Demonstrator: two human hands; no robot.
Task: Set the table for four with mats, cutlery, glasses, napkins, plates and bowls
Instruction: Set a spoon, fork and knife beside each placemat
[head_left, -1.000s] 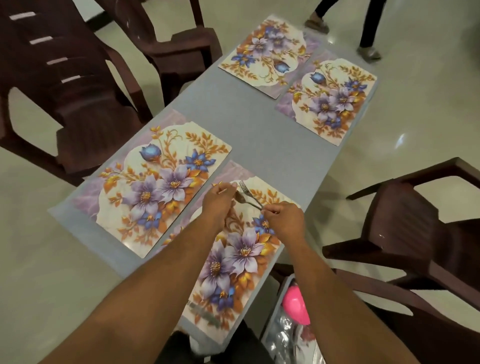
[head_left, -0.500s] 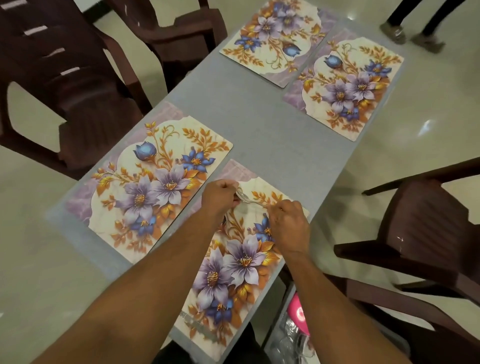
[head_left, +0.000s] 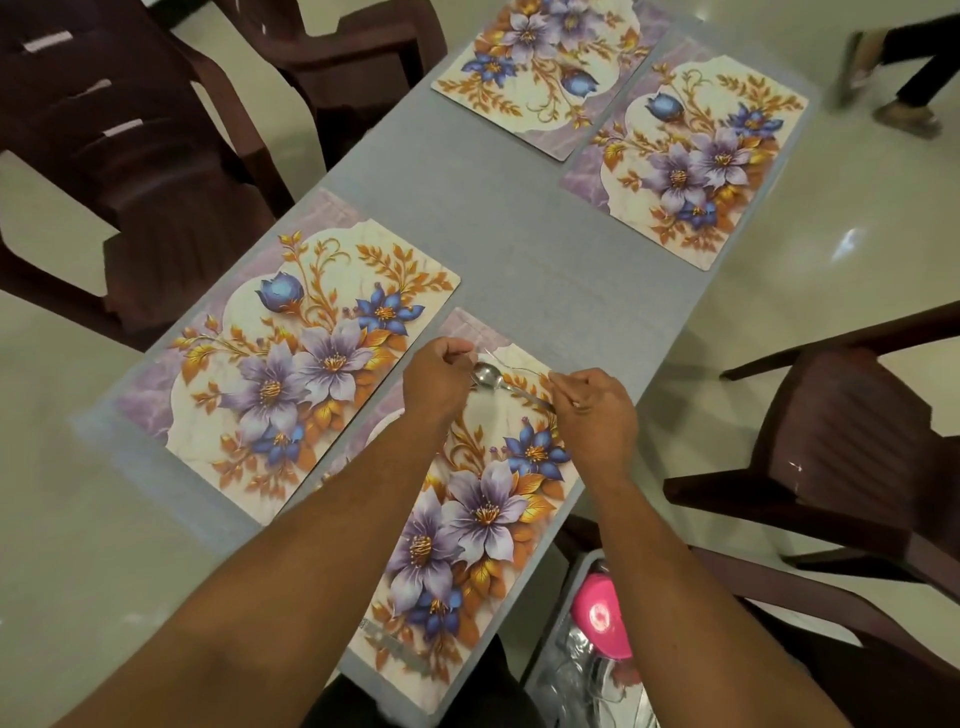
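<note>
Four floral mats lie on the grey table (head_left: 519, 249): near left mat (head_left: 291, 364), near right mat (head_left: 483, 499), far left mat (head_left: 545, 67), far right mat (head_left: 691, 156). At the far end of the near right mat, a metal spoon (head_left: 488, 375) lies bowl up, its handle running into my right hand (head_left: 597, 415), which grips it with curled fingers. A thin fork (head_left: 511, 364) shows just beyond the spoon. My left hand (head_left: 439, 382) pinches the fork's left end with curled fingers. How the fork's other end is held is hidden.
Dark brown plastic chairs stand at the left (head_left: 130, 171), far left (head_left: 353, 62) and right (head_left: 852, 457). A container with a pink object (head_left: 602, 618) and shiny items sits below the table's near right edge. A person's legs (head_left: 909, 73) cross the floor at top right.
My hands have drawn slightly apart over the mat's far end. The spoon's bowl now shows between them, and the fork's tines no longer stand out clearly.
</note>
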